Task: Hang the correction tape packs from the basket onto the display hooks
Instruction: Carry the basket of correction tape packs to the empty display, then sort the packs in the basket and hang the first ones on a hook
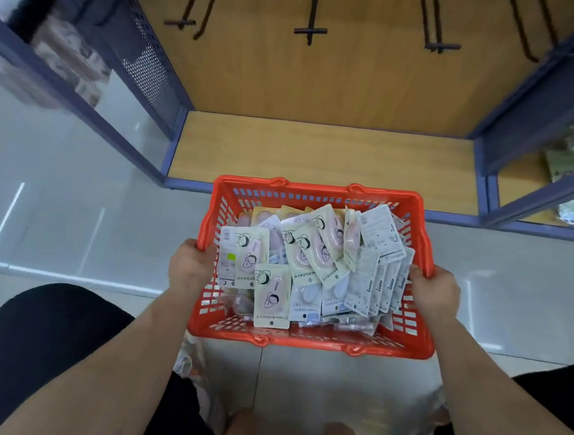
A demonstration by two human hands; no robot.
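Left hand [189,268] grips the left rim of the red basket [307,339], fingers curled over it. Right hand [436,291] grips the right rim. Correction tape packs [272,293] lie heaped inside. Far: display hooks [310,31] on wooden panel [323,83].

Left hand [191,264]: bare on my feed.
Right hand [436,291]: bare likewise.
Forearms [102,367]: uncovered as far as my view runs.
Legwear [38,352]: plain matte black fabric on both legs, at my frame's lower corners.
Body at lower centre: too blurred for me to catalogue.
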